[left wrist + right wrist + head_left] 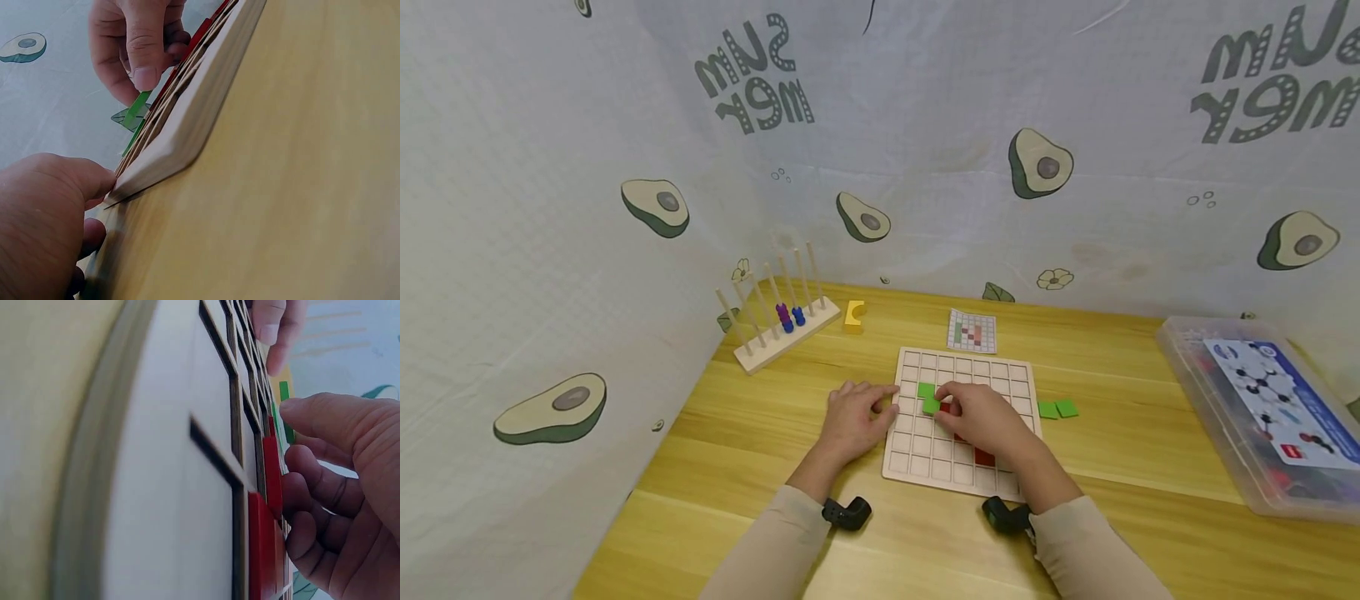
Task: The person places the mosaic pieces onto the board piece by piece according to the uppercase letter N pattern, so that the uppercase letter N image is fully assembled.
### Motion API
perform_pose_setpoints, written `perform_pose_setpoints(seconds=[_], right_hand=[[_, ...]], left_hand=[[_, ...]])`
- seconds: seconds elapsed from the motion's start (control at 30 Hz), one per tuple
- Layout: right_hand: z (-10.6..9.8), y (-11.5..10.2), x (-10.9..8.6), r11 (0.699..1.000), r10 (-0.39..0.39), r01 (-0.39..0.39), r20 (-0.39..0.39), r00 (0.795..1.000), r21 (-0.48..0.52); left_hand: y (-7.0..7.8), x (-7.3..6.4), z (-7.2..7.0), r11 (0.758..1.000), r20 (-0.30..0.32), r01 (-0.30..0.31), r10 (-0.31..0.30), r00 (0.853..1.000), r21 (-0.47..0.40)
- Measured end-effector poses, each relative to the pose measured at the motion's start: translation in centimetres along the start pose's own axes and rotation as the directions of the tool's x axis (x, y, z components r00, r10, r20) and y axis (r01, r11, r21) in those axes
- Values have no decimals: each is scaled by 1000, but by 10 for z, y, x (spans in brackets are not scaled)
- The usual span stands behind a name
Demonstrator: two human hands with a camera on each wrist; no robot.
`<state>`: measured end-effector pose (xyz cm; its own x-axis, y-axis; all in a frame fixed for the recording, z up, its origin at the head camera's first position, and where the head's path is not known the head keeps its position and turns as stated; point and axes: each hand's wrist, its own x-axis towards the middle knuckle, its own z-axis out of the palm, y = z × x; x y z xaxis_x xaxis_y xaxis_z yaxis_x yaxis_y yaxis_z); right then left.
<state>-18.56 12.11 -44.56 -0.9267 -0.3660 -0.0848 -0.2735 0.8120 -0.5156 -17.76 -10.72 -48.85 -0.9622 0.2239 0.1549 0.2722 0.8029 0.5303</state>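
Note:
A wooden grid board (917, 467) lies on the table. My right hand (981, 417) is over its middle and pinches a green square tile (931, 406) between thumb and forefinger. In the right wrist view the pinched tile (285, 394) stands tilted on edge just above the grid. A second green tile (927, 389) lies on the board beside it. Red tiles (984, 457) run down the grid, partly hidden under my right hand. My left hand (853, 419) rests at the board's left edge, its thumb and forefinger touching the rim.
Two loose green tiles (1057, 409) lie right of the board. A printed pattern card (972, 332) sits behind it. At the back left stand a peg rack (790, 337) with beads and a yellow block (853, 317). A clear plastic case (1217, 433) is at the right.

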Motion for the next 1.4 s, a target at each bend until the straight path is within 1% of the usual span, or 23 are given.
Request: perform_pose_setpoints(seconds=[0.17,0.57,0.8,1.0,1.13,1.4], right_hand=[[3,-5,3,1000,-8,8,7,1000,-15],[6,-9,7,999,40,-40,22,999,-13],[6,-9,5,999,45,-45,13,999,0],[0,-12,-2,998,37,-36,-6,999,45],[-3,-11,-7,998,33,-31,-28,999,55],[-10,-3,-23,996,70,-68,-26,997,56]], left_hand=[[-1,0,1,1000,-3,-6,6,1000,5],[-1,0,2,1000,-2,-10,11,1000,16],[-2,1,3,1000,2,-6,6,1000,19],[-3,1,4,1000,4,-9,9,1000,30],[-2,1,3,1000,2,-5,5,1000,24],[-2,1,1,1000,-1,-1,1,1000,23]])
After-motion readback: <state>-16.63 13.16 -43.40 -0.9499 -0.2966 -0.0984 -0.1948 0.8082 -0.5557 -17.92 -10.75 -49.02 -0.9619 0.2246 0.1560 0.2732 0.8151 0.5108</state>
